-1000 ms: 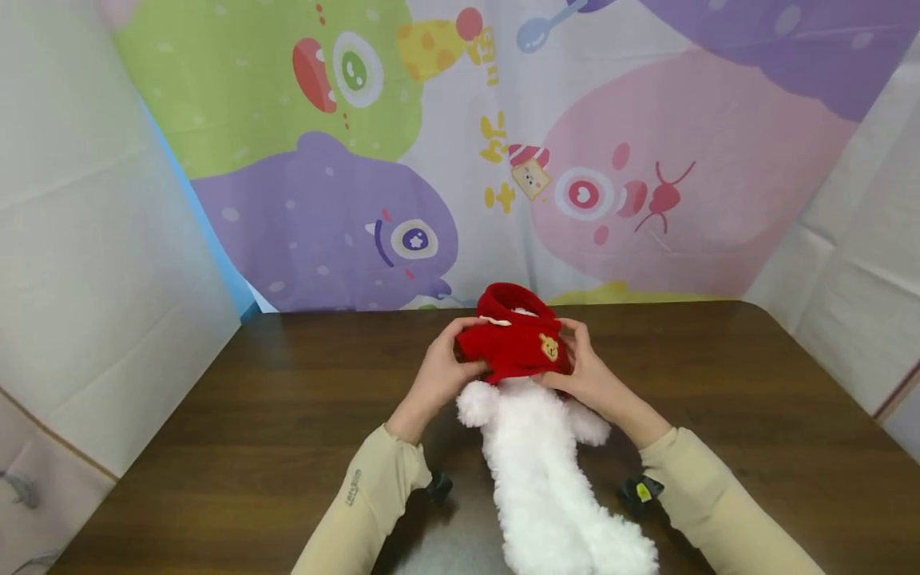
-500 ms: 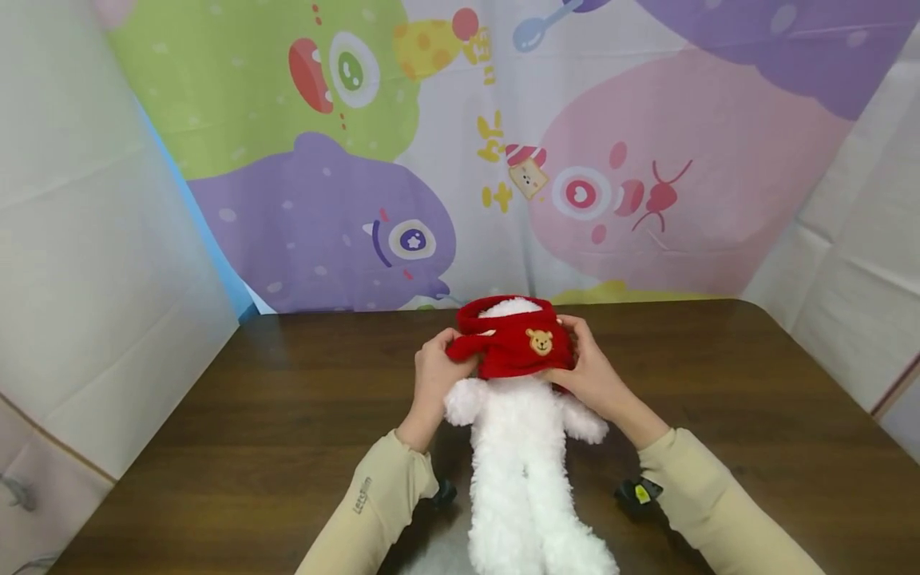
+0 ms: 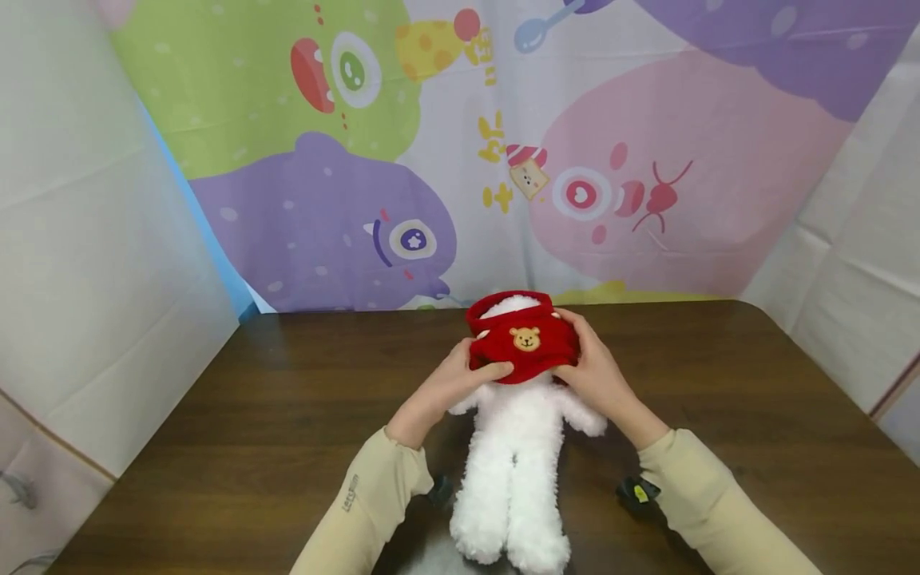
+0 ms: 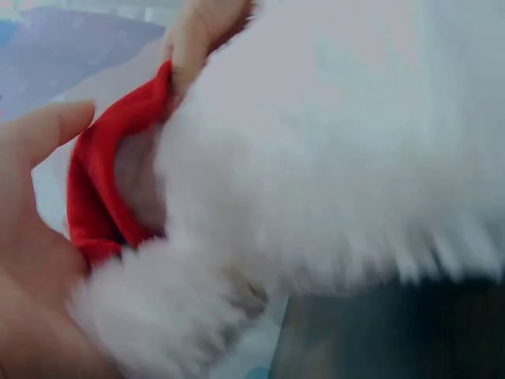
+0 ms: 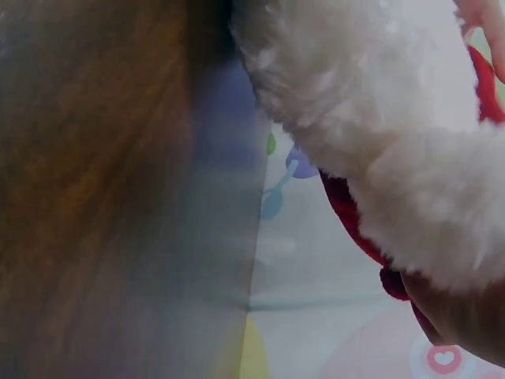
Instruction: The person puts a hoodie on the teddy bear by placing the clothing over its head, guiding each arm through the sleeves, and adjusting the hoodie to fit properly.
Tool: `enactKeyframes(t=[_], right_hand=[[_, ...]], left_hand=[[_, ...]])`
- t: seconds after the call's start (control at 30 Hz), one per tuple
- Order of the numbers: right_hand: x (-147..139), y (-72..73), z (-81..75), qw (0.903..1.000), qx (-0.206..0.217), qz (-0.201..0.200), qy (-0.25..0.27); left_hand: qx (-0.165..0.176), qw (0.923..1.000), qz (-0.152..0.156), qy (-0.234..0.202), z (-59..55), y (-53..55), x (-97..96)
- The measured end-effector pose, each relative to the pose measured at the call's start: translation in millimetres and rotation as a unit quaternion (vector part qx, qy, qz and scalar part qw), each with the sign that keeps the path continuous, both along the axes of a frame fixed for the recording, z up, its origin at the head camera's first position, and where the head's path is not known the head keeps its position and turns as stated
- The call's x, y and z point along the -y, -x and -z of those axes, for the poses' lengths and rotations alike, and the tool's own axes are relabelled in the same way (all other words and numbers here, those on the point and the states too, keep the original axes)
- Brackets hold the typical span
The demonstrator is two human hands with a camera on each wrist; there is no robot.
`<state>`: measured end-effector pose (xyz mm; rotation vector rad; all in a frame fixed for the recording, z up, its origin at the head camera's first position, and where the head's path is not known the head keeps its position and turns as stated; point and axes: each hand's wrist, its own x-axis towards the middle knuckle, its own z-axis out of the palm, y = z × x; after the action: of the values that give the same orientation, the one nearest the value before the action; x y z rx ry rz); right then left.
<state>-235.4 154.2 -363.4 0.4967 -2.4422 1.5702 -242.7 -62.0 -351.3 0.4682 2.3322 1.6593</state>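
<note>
A white fluffy plush toy (image 3: 513, 455) hangs upright in front of me, legs down and arms out to the sides. Its head is inside a small red hoodie (image 3: 535, 363) with a bear-face patch (image 3: 525, 339), and white fur shows in the neck opening. My left hand (image 3: 449, 387) grips the hoodie's left side, thumb across its lower front. On the other side my right hand (image 3: 600, 375) holds the hem and edge. In the left wrist view, the red cloth (image 4: 99, 170) bunches by the thumb. White fur hides most of my right hand (image 5: 458, 316) in the right wrist view.
The brown wooden table (image 3: 287, 415) spreads under the toy. Behind its far edge hangs a cartoon-printed curtain (image 3: 496, 239), with pale cloth panels (image 3: 108, 239) at the sides. A dark strap piece with a yellow mark (image 3: 640, 493) sits at my right wrist.
The toy's legs have swung left and hang straighter. The hoodie has turned to bring its bear patch to the middle, and fur now shows through its neck. My left hand has shifted its hold.
</note>
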Motion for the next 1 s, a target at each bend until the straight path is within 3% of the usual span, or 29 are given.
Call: enactKeyframes(t=[0.13,0.2,0.3,0.43,0.53,0.63,0.8,1.0], right_hand=[[0,-2.3,-2.4,0.9989,-0.007,-0.045,-0.009],[-1,-3.7,-4.7,0.9973,-0.01,-0.072,-0.008],[-2,-6.3,-9.7,0.9959,-0.016,-0.089,-0.006],[-7,-7.8,-15.2,0.996,-0.038,-0.08,-0.001],[-9,-7.3,-17.3,0.996,-0.048,-0.074,0.01],[-9,-7.4,-18.1,0.997,-0.054,-0.054,0.012],[-3,-12.6,-21.8,0.9957,-0.082,0.017,-0.041],[7,-24.0,-27.8,0.971,-0.167,0.083,-0.15]], left_hand=[[-0.047,0.9987,0.016,-0.013,4.1,-0.4,-6.7],[-0.057,0.9983,-0.015,0.004,6.7,-1.7,-9.0],[-0.046,0.9974,-0.052,0.018,10.7,-3.5,-10.9],[-0.032,0.9964,-0.078,-0.009,14.5,-4.1,-14.2],[-0.027,0.9909,-0.131,-0.006,15.9,-5.9,-18.8],[-0.024,0.9801,-0.197,0.002,16.6,-8.5,-22.8],[-0.056,0.9646,-0.258,-0.011,17.6,-10.2,-25.9],[-0.088,0.9457,-0.311,-0.03,21.3,-11.1,-28.9]])
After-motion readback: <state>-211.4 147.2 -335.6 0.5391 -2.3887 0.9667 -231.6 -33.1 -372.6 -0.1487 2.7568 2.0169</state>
